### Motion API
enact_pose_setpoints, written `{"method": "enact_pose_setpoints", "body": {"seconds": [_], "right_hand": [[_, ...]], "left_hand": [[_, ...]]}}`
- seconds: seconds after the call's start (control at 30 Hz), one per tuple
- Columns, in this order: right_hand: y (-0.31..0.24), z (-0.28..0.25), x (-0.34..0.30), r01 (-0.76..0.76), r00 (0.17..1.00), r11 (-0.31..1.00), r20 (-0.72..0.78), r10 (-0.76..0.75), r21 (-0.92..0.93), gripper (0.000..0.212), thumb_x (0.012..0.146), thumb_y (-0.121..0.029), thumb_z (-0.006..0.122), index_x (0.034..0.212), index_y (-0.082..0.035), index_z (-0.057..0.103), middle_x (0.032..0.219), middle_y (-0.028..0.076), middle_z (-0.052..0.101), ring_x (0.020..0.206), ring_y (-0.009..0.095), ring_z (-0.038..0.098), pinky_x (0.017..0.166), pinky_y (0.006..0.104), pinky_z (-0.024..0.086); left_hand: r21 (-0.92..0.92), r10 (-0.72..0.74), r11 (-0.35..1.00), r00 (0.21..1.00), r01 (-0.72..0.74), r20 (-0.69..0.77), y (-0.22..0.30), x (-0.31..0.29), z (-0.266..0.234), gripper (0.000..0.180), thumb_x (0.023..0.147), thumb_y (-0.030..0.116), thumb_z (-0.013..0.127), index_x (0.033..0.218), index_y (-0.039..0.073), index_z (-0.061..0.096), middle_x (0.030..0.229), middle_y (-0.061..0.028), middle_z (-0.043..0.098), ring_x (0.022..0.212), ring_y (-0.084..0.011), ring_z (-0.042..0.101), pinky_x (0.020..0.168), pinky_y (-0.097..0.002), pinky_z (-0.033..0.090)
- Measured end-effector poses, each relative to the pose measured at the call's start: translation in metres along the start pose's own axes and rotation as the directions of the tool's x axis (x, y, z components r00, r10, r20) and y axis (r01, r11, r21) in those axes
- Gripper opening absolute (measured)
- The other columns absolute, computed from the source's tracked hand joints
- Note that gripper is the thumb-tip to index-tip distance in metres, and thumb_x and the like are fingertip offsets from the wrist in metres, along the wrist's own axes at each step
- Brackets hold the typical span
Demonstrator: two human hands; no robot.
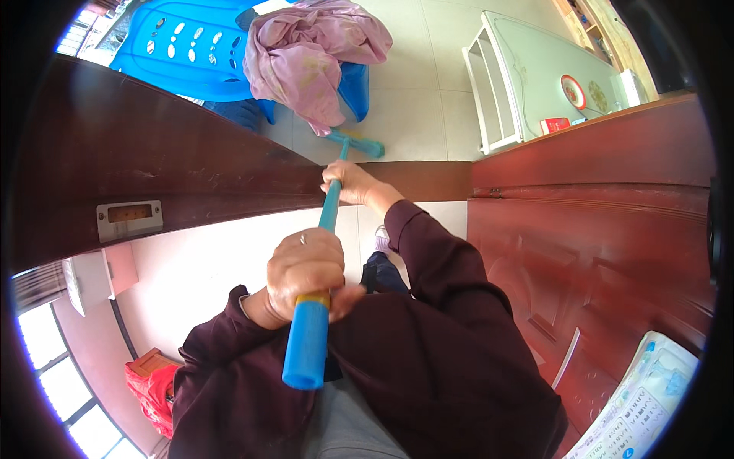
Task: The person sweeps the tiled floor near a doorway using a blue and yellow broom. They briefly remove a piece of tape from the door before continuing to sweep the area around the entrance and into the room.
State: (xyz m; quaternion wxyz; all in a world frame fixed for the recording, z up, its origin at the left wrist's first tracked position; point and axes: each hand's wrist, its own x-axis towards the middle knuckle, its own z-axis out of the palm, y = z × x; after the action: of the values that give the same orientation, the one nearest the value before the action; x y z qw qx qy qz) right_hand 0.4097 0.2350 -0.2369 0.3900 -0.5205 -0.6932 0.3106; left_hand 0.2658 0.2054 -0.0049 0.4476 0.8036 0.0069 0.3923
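Note:
A long broom (329, 210) with a blue-green handle slants away from me. My left hand (306, 264), a ring on one finger, wraps round the handle close to its blue hollow end. Farther down the same handle, my right hand (353, 182) is closed round it. The broom head (359, 145), greenish-blue, is on the pale tiled floor just past the dark doorway threshold (428, 180). It lies right beside the hanging corner of a pink cloth (313, 57), which is draped over a blue plastic chair (191, 46).
A dark wooden door frame (229, 164) with a metal strike plate (130, 220) runs along the left. The red-brown door (589, 268) stands at the right. Beyond it is a white glass-topped table (535, 76) bearing a red-rimmed plate (573, 92) and a red box (554, 125).

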Motion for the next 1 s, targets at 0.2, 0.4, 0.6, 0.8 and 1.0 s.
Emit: {"method": "enact_pose_setpoints", "body": {"seconds": [0.2, 0.4, 0.6, 0.8, 1.0], "right_hand": [[0.035, 0.041, 0.003, -0.099, 0.995, 0.991, -0.041, 0.095, -0.089, 0.021, 0.074, -0.012, 0.072, 0.068, -0.005, 0.053, 0.072, 0.011, 0.056, 0.074, 0.033, 0.055, 0.065, 0.0418, 0.043], [0.004, 0.116, -0.037, -0.203, 0.977, 0.972, -0.093, 0.193, -0.115, 0.021, 0.072, -0.009, 0.073, 0.067, -0.005, 0.053, 0.069, 0.011, 0.057, 0.07, 0.032, 0.056, 0.061, 0.0402, 0.044], [-0.078, 0.199, -0.095, -0.321, 0.931, 0.947, -0.184, 0.315, 0.0, 0.018, 0.075, -0.012, 0.069, 0.068, -0.005, 0.054, 0.073, 0.012, 0.061, 0.073, 0.032, 0.059, 0.065, 0.0391, 0.046], [-0.155, 0.25, -0.123, -0.385, 0.909, 0.91, -0.233, 0.345, -0.154, 0.016, 0.078, -0.019, 0.064, 0.071, -0.005, 0.061, 0.076, 0.016, 0.064, 0.08, 0.035, 0.061, 0.071, 0.0423, 0.049], [-0.185, 0.227, -0.143, -0.511, 0.773, 0.804, -0.572, 0.274, -0.305, 0.025, 0.082, -0.024, 0.064, 0.066, -0.006, 0.056, 0.071, 0.013, 0.059, 0.076, 0.034, 0.056, 0.067, 0.0449, 0.046]], "left_hand": [[0.087, -0.137, 0.987, 0.99, 0.139, -0.019, -0.01, -0.06, 0.002, 0.025, 0.066, -0.004, 0.074, 0.073, 0.006, 0.053, 0.067, -0.0074, 0.055, 0.065, -0.025, 0.057, 0.062, -0.0331, 0.048], [-0.094, -0.148, 0.984, 0.989, 0.148, 0.01, 0.017, -0.134, -0.034, 0.025, 0.067, -0.004, 0.073, 0.071, 0.007, 0.051, 0.065, -0.0066, 0.052, 0.058, -0.0232, 0.052, 0.053, -0.0312, 0.041], [-0.253, -0.088, 0.958, 0.979, 0.133, 0.182, 0.076, -0.204, -0.088, 0.026, 0.067, -0.002, 0.073, 0.064, 0.008, 0.049, 0.061, -0.0062, 0.05, 0.055, -0.0231, 0.051, 0.05, -0.0307, 0.038], [-0.48, -0.001, 0.864, 0.953, 0.153, 0.302, 0.12, -0.216, -0.133, 0.026, 0.067, 0.0, 0.073, 0.061, 0.007, 0.049, 0.057, -0.0064, 0.049, 0.049, -0.0235, 0.05, 0.047, -0.0315, 0.037], [-0.651, -0.044, 0.732, 0.968, 0.2, 0.248, 0.121, -0.206, -0.151, 0.016, 0.074, -0.003, 0.066, 0.072, 0.006, 0.053, 0.066, -0.0088, 0.057, 0.062, -0.0221, 0.056, 0.061, -0.0324, 0.048]]}}
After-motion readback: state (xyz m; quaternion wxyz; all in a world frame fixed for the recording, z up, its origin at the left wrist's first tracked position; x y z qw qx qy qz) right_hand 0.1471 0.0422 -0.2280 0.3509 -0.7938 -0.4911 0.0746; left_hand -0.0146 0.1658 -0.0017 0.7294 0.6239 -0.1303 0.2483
